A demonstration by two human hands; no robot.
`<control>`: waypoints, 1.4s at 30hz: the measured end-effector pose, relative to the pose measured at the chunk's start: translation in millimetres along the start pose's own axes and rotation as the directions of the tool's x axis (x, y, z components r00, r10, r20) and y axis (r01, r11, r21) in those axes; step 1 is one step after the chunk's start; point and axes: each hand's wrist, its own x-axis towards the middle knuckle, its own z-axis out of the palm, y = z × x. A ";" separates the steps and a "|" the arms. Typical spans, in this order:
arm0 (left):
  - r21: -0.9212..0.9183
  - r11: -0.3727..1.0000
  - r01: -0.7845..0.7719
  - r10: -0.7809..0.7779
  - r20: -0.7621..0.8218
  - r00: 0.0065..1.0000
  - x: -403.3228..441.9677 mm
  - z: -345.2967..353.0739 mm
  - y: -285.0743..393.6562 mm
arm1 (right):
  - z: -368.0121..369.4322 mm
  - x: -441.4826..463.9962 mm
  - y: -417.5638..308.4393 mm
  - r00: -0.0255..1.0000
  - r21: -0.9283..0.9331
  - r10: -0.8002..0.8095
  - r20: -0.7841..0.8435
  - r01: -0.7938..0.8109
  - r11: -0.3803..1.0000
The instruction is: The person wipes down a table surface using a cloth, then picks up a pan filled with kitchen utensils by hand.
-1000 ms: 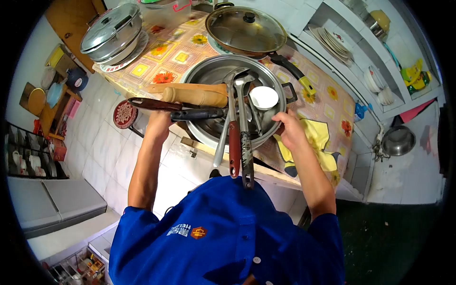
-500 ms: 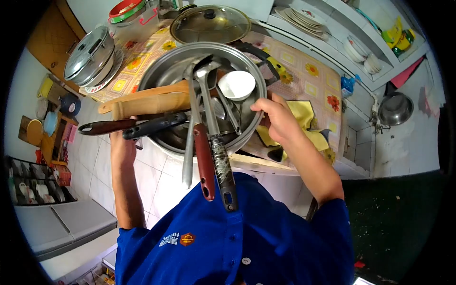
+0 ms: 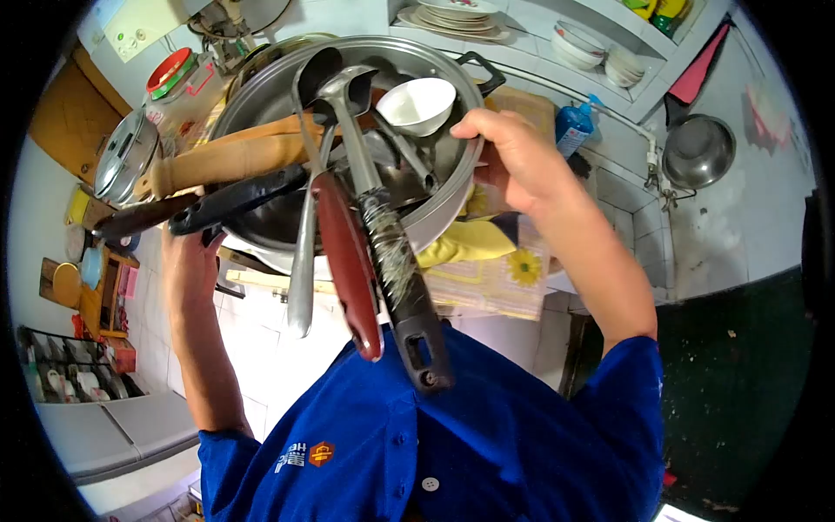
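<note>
A wide steel pot (image 3: 442, 224) is held up in front of me, full of utensils. My right hand (image 3: 522, 161) grips its right side, thumb over the rim. At the left side my left hand (image 3: 190, 257) holds the pot from below, its fingers partly hidden. A small white bowl (image 3: 417, 106) lies inside on the right. Across the near rim stick out a red-handled utensil (image 3: 346, 270), a metal one with a tape-wrapped black handle (image 3: 396, 257) and a plain metal handle (image 3: 301, 287). Wooden tools (image 3: 235, 165) and a black handle (image 3: 239, 200) point left.
Beneath the pot is a table with a patterned cloth (image 3: 496, 296) and a yellow cloth (image 3: 474, 243). A blue bottle (image 3: 572, 132) stands behind it. Stacked plates (image 3: 452, 24) sit on a shelf, a steel basin (image 3: 698, 150) is at right, and a lidded pot (image 3: 127, 157) at left.
Both hands still hold the pot, which now looks larger and closer to me, covering the glass lid and more of the table. The view has swung, and the utensils have shifted with the pot.
</note>
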 end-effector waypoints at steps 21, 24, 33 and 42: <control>-0.122 0.961 0.248 -0.191 0.357 0.914 57.3 286.9 -161.6 | -253.1 53.5 57.6 0.917 0.151 0.016 -0.398 0.049 0.987; -0.060 0.948 0.312 -0.270 0.367 0.890 87.4 295.7 -191.5 | -266.6 75.3 69.5 0.922 0.149 0.006 -0.387 0.056 0.987; 0.045 0.963 0.267 -0.254 0.492 0.833 149.8 311.0 -237.9 | -289.6 125.6 89.0 0.900 0.182 0.036 -0.435 0.048 0.982; -0.024 0.928 0.372 -0.333 0.396 0.856 148.5 319.9 -244.2 | -293.6 140.3 95.3 0.910 0.183 0.043 -0.413 0.037 0.983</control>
